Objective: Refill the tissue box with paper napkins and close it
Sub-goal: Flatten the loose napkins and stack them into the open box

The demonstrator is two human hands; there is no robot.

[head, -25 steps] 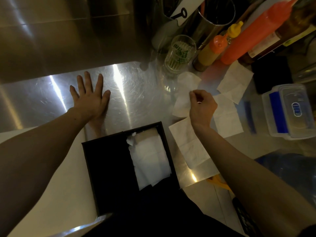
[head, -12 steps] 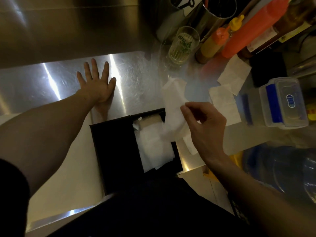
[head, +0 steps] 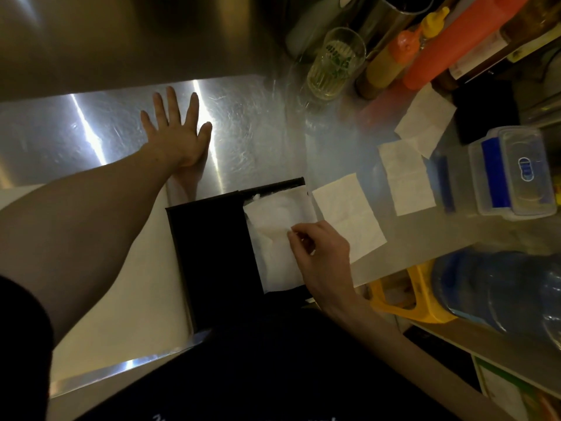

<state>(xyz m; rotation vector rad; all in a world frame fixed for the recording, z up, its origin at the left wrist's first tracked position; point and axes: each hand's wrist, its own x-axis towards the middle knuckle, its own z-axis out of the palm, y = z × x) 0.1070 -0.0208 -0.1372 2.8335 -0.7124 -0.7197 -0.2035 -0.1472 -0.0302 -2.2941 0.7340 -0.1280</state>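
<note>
The black tissue box (head: 212, 253) lies open at the near edge of the steel bench (head: 258, 132), and the right hand (head: 321, 256) pinches a white napkin (head: 273, 235) over the stack inside. The left hand (head: 176, 132) lies flat with fingers spread on the bench beyond the box. Three more napkins (head: 349, 214) lie on the bench just right of the box.

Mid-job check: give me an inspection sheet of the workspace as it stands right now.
Surface: steel counter, glare streaks.
Job's things: black tissue box open, white napkins inside; three loose napkins to its right.
Clutter: glass, sauce bottles, plastic container.
Grippers: left hand flat on counter; right hand pinching the top napkin.
Cables: nothing seen.
Surroundings: blue water jug lower right.
</note>
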